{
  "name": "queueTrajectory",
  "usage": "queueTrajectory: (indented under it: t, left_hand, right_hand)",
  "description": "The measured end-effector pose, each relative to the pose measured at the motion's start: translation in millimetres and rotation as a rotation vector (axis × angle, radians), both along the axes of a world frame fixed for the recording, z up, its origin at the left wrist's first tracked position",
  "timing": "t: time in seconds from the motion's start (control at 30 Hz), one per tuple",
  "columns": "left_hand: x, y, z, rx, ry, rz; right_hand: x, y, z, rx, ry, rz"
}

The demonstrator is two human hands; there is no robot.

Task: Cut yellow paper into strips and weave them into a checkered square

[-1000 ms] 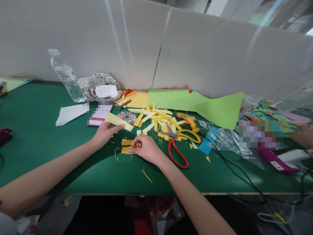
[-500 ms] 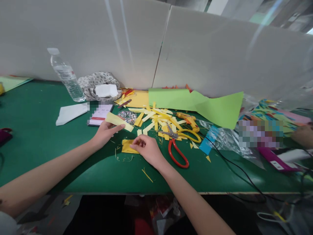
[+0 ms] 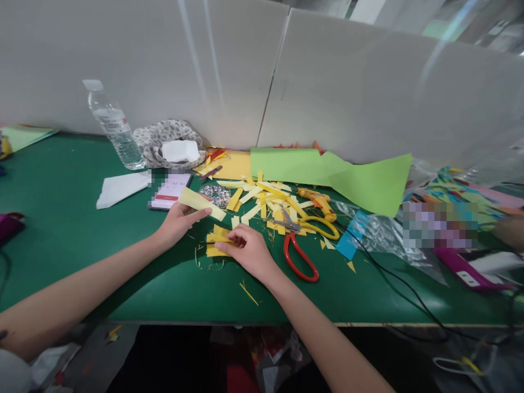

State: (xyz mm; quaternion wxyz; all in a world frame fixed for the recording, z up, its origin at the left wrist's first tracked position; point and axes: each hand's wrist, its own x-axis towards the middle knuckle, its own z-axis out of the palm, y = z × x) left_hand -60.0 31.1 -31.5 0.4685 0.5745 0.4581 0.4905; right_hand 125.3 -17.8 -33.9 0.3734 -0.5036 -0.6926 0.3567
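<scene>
A pale yellow paper strip (image 3: 201,203) is pinched between the thumb and fingers of my left hand (image 3: 178,219), raised a little above the table. My right hand (image 3: 250,246) is closed on darker yellow paper pieces (image 3: 215,249) low over the green tabletop; its fingertips partly cover them. Just beyond, a loose heap of cut yellow paper strips (image 3: 262,199) spreads out. Scissors (image 3: 301,256) with one red and one yellow handle loop lie right of my right hand, blades on the heap. A dish of small shiny bits (image 3: 216,195) sits beyond my left hand.
A yellow glue gun (image 3: 321,203) with a black cord (image 3: 380,267) lies right of the heap. Green paper (image 3: 327,169) leans along the wall. At left stand a water bottle (image 3: 117,131) and a phone (image 3: 171,190). A magenta power strip (image 3: 466,270) and another person's blurred hand (image 3: 510,232) are at right.
The yellow paper under my right hand has parted from one block into separate pieces with a gap between them. My left hand still holds its strip in about the same place.
</scene>
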Motion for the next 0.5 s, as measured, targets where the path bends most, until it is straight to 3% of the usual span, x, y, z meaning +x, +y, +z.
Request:
queueTrajectory:
  t: [0.33,0.5]
  left_hand:
    - [0.6,-0.1,-1.8,-0.028,-0.007,0.032]
    - [-3.0,-0.4,-0.8,0.028,-0.042,-0.051]
  right_hand:
    - [2.5,-1.3,0.0,-0.011,-0.005,-0.035]
    - [2.6,2.0,-5.1,-0.030,0.084,-0.066]
